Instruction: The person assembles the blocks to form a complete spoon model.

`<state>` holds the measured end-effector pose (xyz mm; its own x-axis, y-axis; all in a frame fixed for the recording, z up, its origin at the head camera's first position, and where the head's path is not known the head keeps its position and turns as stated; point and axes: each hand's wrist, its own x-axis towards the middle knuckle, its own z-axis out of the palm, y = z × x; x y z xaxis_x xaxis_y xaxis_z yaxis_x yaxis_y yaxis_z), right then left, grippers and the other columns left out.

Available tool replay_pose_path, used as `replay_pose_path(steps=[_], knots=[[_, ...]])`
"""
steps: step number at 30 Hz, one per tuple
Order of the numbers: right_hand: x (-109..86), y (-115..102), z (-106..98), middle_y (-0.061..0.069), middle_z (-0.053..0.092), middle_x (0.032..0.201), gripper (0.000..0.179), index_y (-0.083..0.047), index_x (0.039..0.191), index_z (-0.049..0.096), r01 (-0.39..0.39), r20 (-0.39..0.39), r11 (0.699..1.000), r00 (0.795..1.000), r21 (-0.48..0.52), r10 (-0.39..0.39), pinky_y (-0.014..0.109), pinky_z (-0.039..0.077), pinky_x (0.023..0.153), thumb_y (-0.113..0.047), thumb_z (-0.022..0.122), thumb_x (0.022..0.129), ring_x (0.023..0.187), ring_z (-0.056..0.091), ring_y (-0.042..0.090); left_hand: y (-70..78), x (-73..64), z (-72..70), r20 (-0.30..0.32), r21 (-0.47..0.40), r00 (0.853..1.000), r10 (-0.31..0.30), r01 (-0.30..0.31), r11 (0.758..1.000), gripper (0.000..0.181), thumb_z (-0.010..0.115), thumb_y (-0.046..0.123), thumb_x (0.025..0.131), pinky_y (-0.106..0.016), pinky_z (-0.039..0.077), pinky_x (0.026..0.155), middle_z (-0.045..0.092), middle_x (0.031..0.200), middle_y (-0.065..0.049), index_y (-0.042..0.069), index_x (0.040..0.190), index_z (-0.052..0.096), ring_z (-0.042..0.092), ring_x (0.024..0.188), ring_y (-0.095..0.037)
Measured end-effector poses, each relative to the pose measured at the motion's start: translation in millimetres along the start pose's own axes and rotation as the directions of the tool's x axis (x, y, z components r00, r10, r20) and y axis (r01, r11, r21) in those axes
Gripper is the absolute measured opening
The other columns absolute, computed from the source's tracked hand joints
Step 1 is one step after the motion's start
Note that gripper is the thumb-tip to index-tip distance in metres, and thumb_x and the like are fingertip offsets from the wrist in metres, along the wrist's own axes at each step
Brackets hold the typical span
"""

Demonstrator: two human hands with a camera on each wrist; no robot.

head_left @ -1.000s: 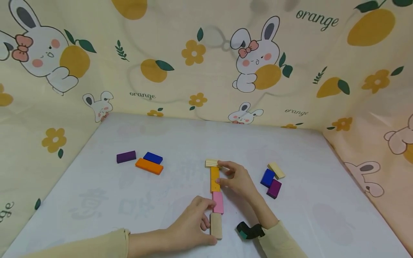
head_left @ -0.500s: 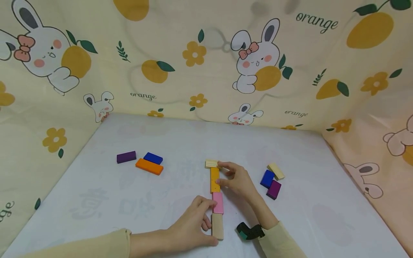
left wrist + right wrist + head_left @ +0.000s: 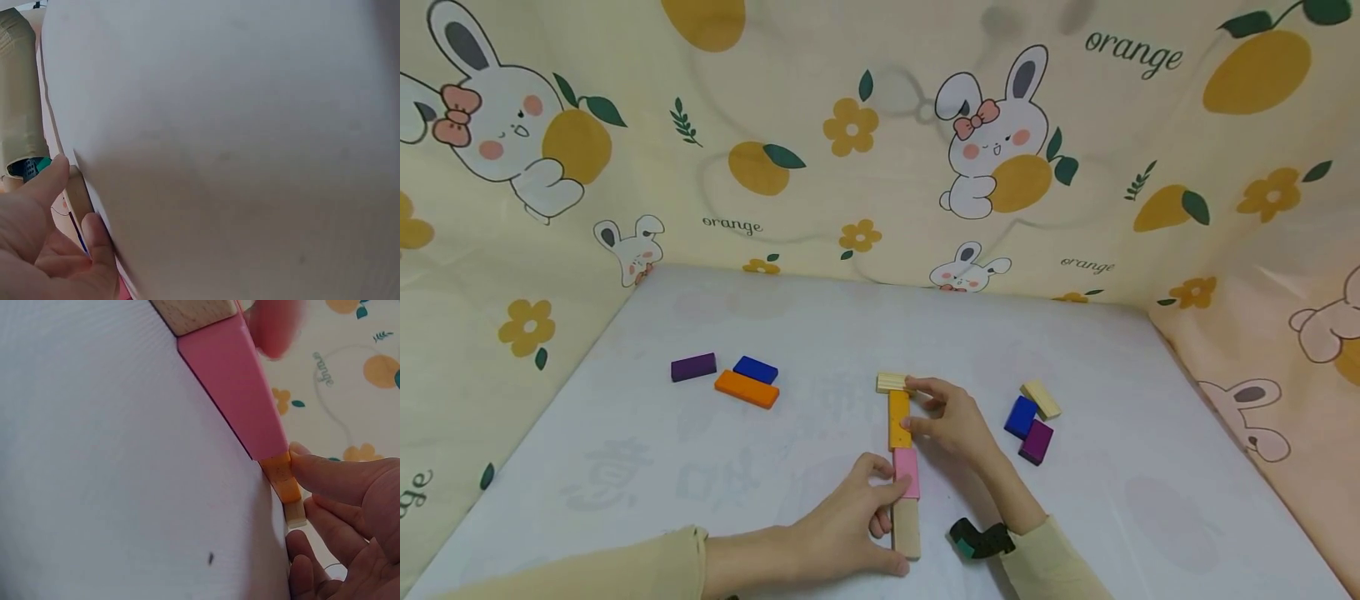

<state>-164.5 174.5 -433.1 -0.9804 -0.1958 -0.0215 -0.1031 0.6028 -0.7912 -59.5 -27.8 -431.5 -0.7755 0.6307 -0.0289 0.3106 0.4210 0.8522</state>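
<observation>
Your row of blocks runs end to end on the bench: beige block, pink block, yellow block, then a pale block lying crosswise at the far end. Left hand: you've got thumb and index spread, thumb at the beige block's near end, index at the pink block; can't tell if you're gripping. Right hand: relaxed, thumb touching the yellow block, index touching the pale block.
</observation>
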Motion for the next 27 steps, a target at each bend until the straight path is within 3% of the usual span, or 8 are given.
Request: replay_pose_path(steps=[7, 16, 27], knots=[[-0.7, 0.7, 0.1, 0.001, 0.06, 0.133, 0.055, -0.02, 0.131, 0.064, 0.004, 0.001, 1.0, 1.0, -0.002, -0.004, 0.041, 0.051, 0.087, -0.015, 0.084, 0.08, 0.102, 0.056, 0.024, 3.7, 0.1, -0.9, 0.014, 0.118, 1.0, 0.004, -0.006, 0.993, 0.089, 0.087, 0.034, 0.074, -0.014, 0.046, 0.068, 0.032, 0.119, 0.004, -0.003, 0.143, 0.046, 0.049, 0.073, 0.004], [-0.1, 0.3, 0.4, 0.001, 0.06, 0.133, 0.055, -0.019, 0.131, 0.065, 0.015, -0.001, 1.0, 1.0, -0.005, -0.015, 0.041, 0.051, 0.087, -0.014, 0.084, 0.079, 0.101, 0.056, 0.024, 2.7, -0.6, -5.3, 0.004, 0.178, 1.0, 0.003, -0.004, 0.984, 0.086, 0.087, 0.04, 0.073, -0.014, 0.045, 0.065, 0.037, 0.116, 0.005, 0.0, 0.141, 0.051, 0.049, 0.074, 0.002], [-0.1, -0.2, -1.3, 0.0, 0.06, 0.133, 0.055, -0.02, 0.131, 0.064, 0.021, 0.006, 1.0, 1.0, -0.021, -0.021, 0.04, 0.051, 0.085, -0.015, 0.084, 0.08, 0.1, 0.057, 0.023, 5.7, -0.7, -5.1, -0.009, 0.162, 1.0, -0.018, 0.02, 0.987, 0.083, 0.086, 0.039, 0.075, -0.015, 0.044, 0.063, 0.038, 0.111, 0.006, 0.0, 0.14, 0.052, 0.048, 0.074, 0.001]])
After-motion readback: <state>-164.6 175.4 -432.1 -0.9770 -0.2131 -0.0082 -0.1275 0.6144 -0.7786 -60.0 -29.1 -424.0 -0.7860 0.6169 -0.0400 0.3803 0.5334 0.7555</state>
